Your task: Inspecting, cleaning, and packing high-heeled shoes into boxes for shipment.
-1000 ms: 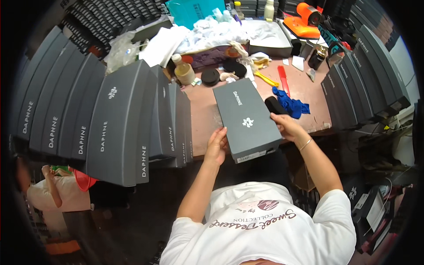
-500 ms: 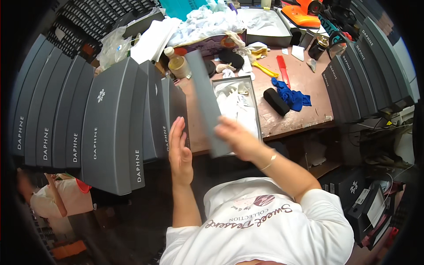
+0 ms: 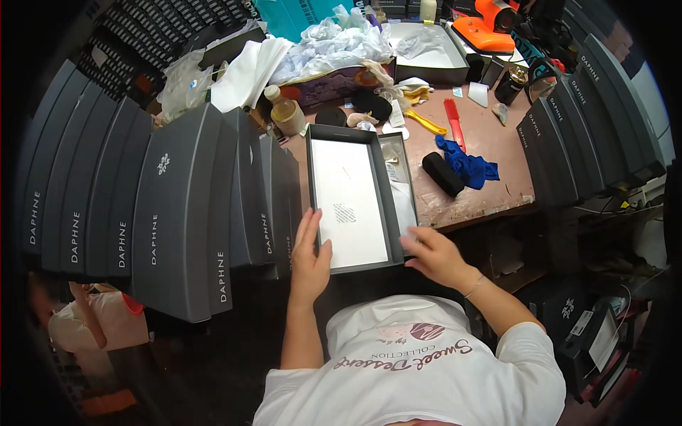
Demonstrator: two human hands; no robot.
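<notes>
A shallow dark-grey shoebox lid (image 3: 349, 177), white inside with a small printed patch, lies inner side up at the table's front edge. It partly covers an open shoebox (image 3: 415, 202) holding white paper and a pale item I cannot make out. My left hand (image 3: 310, 270) rests along the lid's left rim near its front corner, fingers stretched and thumb apart. Near the front right corner of the shoebox is my right hand (image 3: 442, 257), fingers apart and slightly blurred, holding nothing visible. Whether it touches the shoebox I cannot tell.
Upright dark-grey shoeboxes (image 3: 181, 213) line the left, with more (image 3: 568, 135) at right. On the table (image 3: 490, 202) lie a black oblong brush or pad (image 3: 442, 174), a blue cloth (image 3: 469, 162), a red brush (image 3: 455, 122) and a yellow-handled tool (image 3: 426, 122). A bottle (image 3: 286, 113) stands behind.
The lid, seen edge-on and blurred in my right hand before, now lies inner side up over the shoebox's left part. My right hand has let go and moved right; my left hand has come to the lid's rim.
</notes>
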